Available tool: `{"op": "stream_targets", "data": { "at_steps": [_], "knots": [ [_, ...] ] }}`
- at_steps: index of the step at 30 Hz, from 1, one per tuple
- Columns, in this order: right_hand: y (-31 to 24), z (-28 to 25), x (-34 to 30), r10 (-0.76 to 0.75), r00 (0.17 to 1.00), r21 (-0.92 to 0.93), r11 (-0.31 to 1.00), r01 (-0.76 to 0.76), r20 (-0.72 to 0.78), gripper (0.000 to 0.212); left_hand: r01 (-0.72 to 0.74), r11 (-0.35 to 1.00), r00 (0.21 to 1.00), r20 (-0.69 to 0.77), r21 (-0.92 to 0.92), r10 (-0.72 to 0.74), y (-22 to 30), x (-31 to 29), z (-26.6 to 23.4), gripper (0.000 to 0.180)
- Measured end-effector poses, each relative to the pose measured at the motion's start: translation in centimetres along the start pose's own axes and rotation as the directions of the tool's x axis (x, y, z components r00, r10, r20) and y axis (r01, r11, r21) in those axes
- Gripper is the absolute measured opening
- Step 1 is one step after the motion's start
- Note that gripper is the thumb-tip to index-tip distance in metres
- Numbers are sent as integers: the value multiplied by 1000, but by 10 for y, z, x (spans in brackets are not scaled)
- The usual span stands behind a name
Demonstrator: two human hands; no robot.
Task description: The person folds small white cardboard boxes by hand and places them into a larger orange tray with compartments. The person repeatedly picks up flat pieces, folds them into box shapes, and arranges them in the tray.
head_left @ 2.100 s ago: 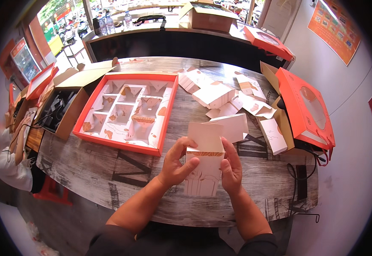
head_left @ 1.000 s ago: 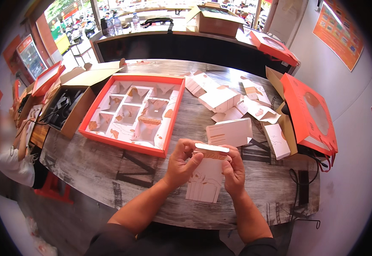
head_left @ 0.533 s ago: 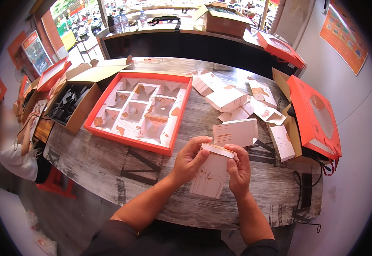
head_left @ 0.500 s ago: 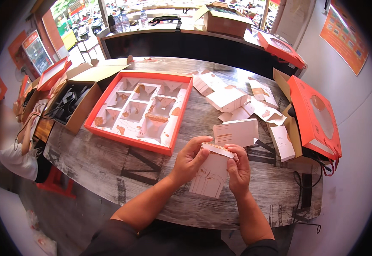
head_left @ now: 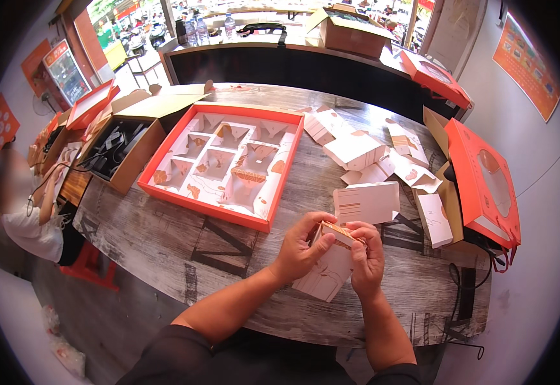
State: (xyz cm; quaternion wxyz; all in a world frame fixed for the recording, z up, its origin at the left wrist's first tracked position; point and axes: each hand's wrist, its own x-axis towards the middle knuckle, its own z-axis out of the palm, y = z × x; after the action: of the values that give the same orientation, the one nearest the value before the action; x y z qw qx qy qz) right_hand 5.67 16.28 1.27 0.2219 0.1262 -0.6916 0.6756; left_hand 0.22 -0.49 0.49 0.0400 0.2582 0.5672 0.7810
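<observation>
My left hand (head_left: pixel 300 249) and my right hand (head_left: pixel 367 262) pinch the upper end of a small white carton (head_left: pixel 323 277) with a printed line pattern. Its top flap, with an orange-brown pattern, is bent between my thumbs and fingers. The carton's body slants down toward me above the wooden table. Just beyond my fingers lies another white carton (head_left: pixel 364 200), with brown stripes. To the left, a red shallow box (head_left: pixel 204 210) holds a white printed insert with several square compartments. Farther right is a loose heap of white cartons (head_left: pixel 354 151).
A red gift box with an oval window (head_left: pixel 485 176) leans in an open cardboard box at right, a black cable (head_left: pixel 463 282) beside it. An open cardboard box of black cables (head_left: pixel 118 154) stands at left, near a person in white (head_left: pixel 33 231). A counter (head_left: pixel 254 67) spans the back.
The view has shifted slightly, moving the scene rightward. In my hands the carton has tilted, and its top flap now shows more of the brown pattern. Both hands keep hold of it.
</observation>
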Motion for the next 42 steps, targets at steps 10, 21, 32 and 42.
{"op": "stream_targets", "data": {
  "at_steps": [10,21,32,42],
  "knots": [
    [-2,-2,-2,150,988,214,967,-141,-28,5,-31,997,999,10,71,31,-2,0,-3,36],
    [-2,-2,1,213,976,316,929,-191,-38,4,-51,993,999,2,106,51,-3,-1,-4,39],
    [0,-5,0,269,963,379,893,-241,-20,6,-31,994,997,71,108,23,5,0,-8,41],
    [-1,-6,-1,132,991,168,977,-130,-4,8,-60,979,998,48,194,51,4,-2,-5,35]
  ]
}}
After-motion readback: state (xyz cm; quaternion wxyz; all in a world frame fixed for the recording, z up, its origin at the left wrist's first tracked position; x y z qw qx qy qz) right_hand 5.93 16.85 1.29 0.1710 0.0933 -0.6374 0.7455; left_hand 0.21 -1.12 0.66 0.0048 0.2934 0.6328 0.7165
